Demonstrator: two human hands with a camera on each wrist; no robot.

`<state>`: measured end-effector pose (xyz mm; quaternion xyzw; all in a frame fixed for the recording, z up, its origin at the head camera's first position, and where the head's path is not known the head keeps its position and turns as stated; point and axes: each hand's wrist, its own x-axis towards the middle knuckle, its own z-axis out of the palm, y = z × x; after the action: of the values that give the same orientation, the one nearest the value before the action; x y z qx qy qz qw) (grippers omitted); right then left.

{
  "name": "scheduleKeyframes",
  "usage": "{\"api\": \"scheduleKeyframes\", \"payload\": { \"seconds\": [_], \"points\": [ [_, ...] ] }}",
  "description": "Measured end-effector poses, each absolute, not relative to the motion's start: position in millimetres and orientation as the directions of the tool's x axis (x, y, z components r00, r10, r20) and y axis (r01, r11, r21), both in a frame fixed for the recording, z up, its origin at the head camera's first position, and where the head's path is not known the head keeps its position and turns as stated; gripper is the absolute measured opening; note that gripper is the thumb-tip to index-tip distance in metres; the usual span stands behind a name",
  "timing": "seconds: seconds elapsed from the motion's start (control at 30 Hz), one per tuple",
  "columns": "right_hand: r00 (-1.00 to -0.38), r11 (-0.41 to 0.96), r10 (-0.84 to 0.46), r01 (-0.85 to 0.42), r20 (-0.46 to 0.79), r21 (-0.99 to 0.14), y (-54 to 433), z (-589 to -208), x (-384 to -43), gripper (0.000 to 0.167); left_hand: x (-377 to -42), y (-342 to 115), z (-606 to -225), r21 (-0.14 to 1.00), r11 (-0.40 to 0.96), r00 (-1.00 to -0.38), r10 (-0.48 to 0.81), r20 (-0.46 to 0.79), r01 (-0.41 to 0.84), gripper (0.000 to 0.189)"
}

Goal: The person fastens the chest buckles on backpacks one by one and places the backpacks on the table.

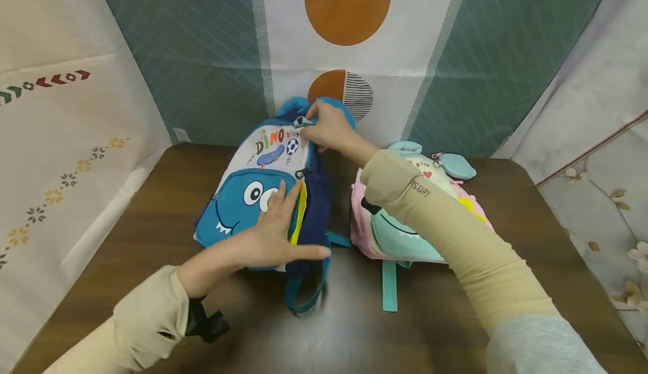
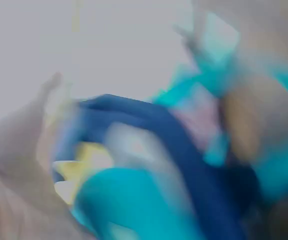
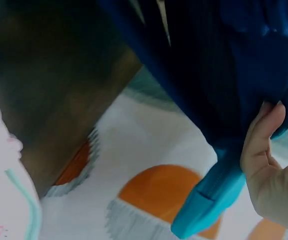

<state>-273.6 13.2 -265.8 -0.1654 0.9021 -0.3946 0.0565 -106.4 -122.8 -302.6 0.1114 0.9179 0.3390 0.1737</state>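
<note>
A blue and white dinosaur backpack [image 1: 235,194] leans back on the table with its face toward me. My right hand [image 1: 329,126] grips its top corner by the zipper, thumb and fingers around the edge. In the right wrist view, that hand [image 3: 274,175] pinches the teal-piped edge of the navy side [image 3: 264,65]. Over the lower right of the front pocket lies my left hand [image 1: 275,228], fingers straight and thumb spread out to the side. The left wrist view is blurred, with the left hand [image 2: 18,165] beside the backpack [image 2: 133,200].
Just right stands a pink and mint backpack [image 1: 415,244], partly hidden behind my right forearm, with a small mint pouch [image 1: 457,166] at its top. Straps trail onto the brown table [image 1: 329,334]. A patterned cloth [image 1: 202,53] hangs behind the table.
</note>
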Motion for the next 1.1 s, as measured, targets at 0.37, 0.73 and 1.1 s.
{"api": "scheduleKeyframes", "payload": {
  "seconds": [0.37, 0.73, 1.1],
  "points": [
    [-0.748, 0.365, -0.429, -0.656, 0.506, -0.66, -21.6, -217.1, -180.6, 0.029, -114.2, -143.1, -238.5, 0.662, 0.73, -0.984, 0.091, 0.155, 0.172, 0.089],
    [-0.548, 0.321, -0.628, -0.829, 0.552, -0.457, -56.4, -198.5, -132.2, 0.039, -92.1, -194.0, -217.6, 0.565, 0.784, -0.903, -0.013, 0.429, 0.258, 0.024],
    [0.014, -0.047, -0.703, -0.999, 0.711, -0.026, -12.7, -221.3, -159.1, 0.027, -82.7, -223.9, -245.3, 0.838, 0.14, -0.834, -0.105, 0.542, 0.527, 0.031]
  ]
}}
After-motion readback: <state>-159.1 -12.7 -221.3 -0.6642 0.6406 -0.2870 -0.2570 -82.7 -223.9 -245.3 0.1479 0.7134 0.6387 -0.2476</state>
